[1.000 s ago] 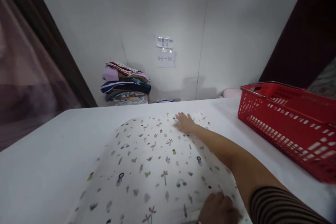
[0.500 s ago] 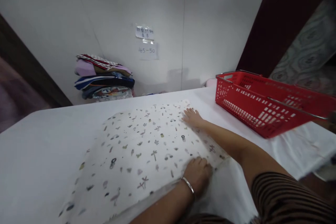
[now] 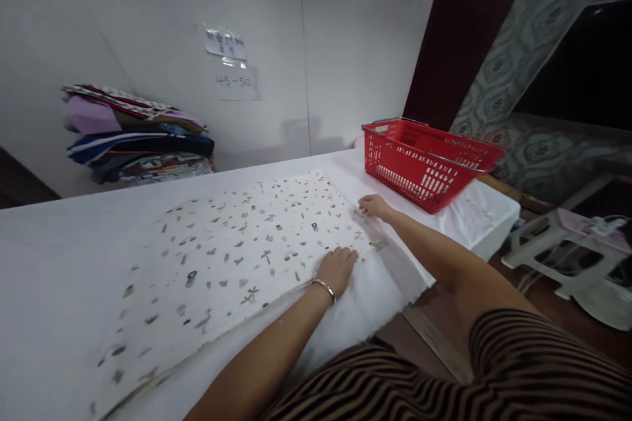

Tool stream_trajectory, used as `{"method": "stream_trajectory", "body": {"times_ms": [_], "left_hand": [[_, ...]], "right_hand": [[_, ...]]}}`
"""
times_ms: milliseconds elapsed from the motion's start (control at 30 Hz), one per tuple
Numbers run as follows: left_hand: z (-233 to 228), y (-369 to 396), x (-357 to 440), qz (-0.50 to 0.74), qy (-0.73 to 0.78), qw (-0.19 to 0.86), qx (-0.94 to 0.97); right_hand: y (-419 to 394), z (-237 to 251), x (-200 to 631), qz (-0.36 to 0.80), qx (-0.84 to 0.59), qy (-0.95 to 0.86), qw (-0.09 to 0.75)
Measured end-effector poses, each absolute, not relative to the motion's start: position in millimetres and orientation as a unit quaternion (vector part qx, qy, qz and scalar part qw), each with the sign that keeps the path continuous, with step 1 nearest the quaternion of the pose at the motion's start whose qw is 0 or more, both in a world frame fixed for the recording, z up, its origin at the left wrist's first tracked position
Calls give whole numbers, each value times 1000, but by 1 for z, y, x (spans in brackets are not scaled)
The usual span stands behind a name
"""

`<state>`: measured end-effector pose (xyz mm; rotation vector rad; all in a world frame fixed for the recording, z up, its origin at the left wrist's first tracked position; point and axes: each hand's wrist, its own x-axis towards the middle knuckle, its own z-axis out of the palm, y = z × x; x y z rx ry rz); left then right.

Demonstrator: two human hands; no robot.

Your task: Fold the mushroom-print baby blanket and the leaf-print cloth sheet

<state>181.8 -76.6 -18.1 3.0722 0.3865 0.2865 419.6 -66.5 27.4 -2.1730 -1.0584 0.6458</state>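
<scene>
A white cloth [image 3: 237,243] printed with small palm trees, birds and other figures lies spread over the table. My left hand [image 3: 338,270], with a silver bangle at the wrist, rests on the cloth's near edge close to its right corner, palm down and fingers stretched out. Farther back, my right hand [image 3: 374,206] is at the cloth's right edge. Its fingers are bent and pinched together on that edge. The cloth's near edge runs diagonally to the lower left.
A red plastic basket [image 3: 419,161] stands at the table's right end. Folded clothes [image 3: 138,135] are stacked against the wall at left, with paper signs [image 3: 237,81] above. The table [image 3: 44,256] has a white cover. A white plastic stool [image 3: 557,237] stands at right.
My view has swung to the right. My right hand has gone from lying flat on the cloth to pinching its right edge. My left hand stays near the front edge, its fingers now straighter.
</scene>
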Motion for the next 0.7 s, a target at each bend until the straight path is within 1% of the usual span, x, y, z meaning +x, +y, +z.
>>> {"method": "stream_trajectory", "body": {"times_ms": [167, 400, 500, 600, 700], "left_hand": [[-15, -76, 187, 81, 156, 20, 984], [-4, -77, 187, 60, 180, 42, 981], [-1, -78, 186, 50, 185, 52, 980], [-3, -76, 184, 70, 205, 78, 973], [-8, -73, 183, 109, 229, 122, 959]], "right_hand": [[-128, 20, 412, 295, -845, -327, 303], [-149, 33, 396, 370, -842, -289, 265], [-151, 36, 394, 359, -853, -305, 226], [-152, 34, 396, 333, -859, -336, 195], [-153, 31, 399, 345, -849, -340, 211]]}}
